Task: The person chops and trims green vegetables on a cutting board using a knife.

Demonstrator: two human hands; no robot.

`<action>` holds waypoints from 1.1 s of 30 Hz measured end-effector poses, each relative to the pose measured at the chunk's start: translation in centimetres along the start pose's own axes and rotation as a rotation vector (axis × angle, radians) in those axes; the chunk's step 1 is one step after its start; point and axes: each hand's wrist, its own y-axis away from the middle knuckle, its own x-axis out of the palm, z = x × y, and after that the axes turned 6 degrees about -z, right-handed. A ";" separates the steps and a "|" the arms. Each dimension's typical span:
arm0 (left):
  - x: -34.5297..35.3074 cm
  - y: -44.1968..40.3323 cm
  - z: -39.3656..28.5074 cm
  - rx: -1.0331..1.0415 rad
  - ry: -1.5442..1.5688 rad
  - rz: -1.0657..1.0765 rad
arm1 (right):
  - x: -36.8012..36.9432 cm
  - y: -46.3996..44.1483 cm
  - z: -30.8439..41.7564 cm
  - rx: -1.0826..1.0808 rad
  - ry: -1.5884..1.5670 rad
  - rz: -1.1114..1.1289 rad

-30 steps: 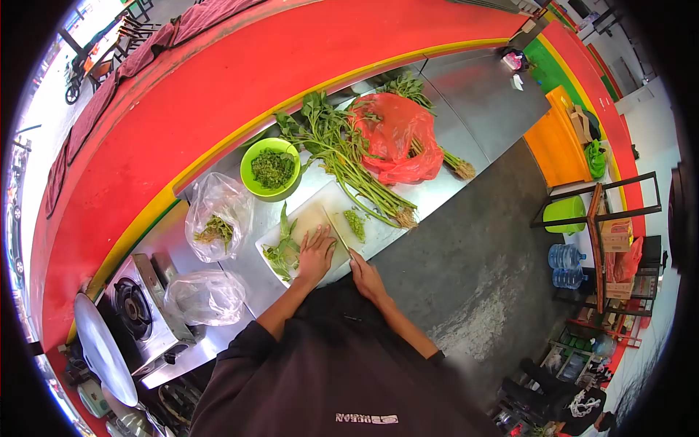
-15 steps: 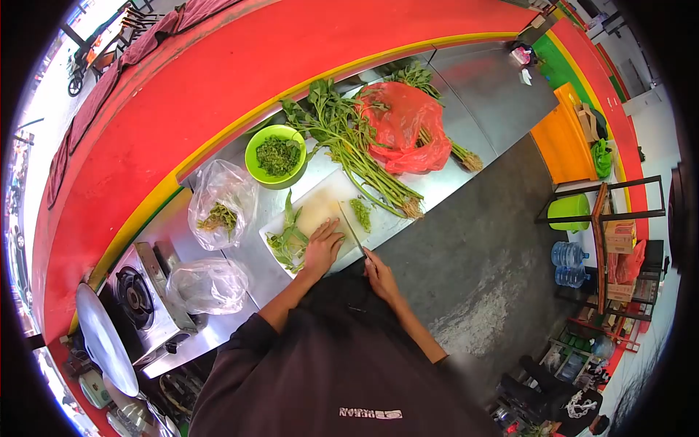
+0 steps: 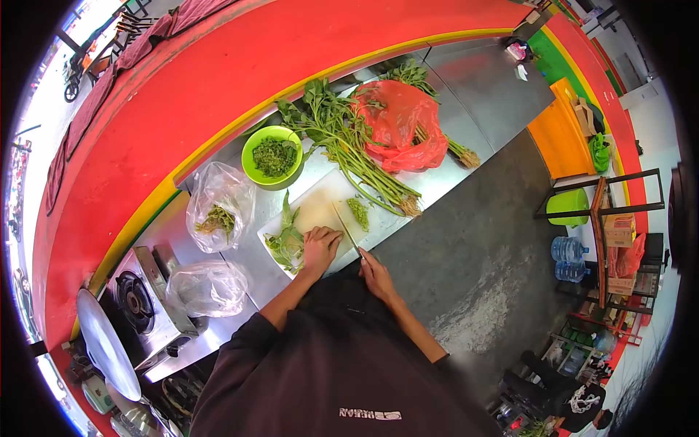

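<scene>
My right hand (image 3: 375, 272) grips the handle of a kitchen knife (image 3: 345, 227), its blade lying across the white cutting board (image 3: 320, 199). Just left of the blade, my left hand (image 3: 321, 250) rests on the board with its fingers curled in; whatever is under them is hidden. Leafy green stems (image 3: 288, 237) lie on the board's left side, beside my left hand. On the other side of the knife is a small heap of chopped green pieces (image 3: 357, 213).
A green bowl (image 3: 250, 162) of chopped greens stands behind the board. Long-stemmed leafy vegetables (image 3: 364, 164) and a red plastic bag (image 3: 404, 120) lie to its right. Clear plastic bags (image 3: 207, 288) and a gas stove (image 3: 138, 309) are at left. A person (image 3: 561, 393) is at lower right.
The fingers of my left hand have curled in from a more stretched-out pose. My right hand still holds the knife in nearly the same place. The whole view has shifted slightly.
</scene>
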 end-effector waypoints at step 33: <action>-0.1 0.3 0.3 0.093 -0.064 -0.021 | 1.4 -2.2 -0.2 -0.143 0.139 -0.065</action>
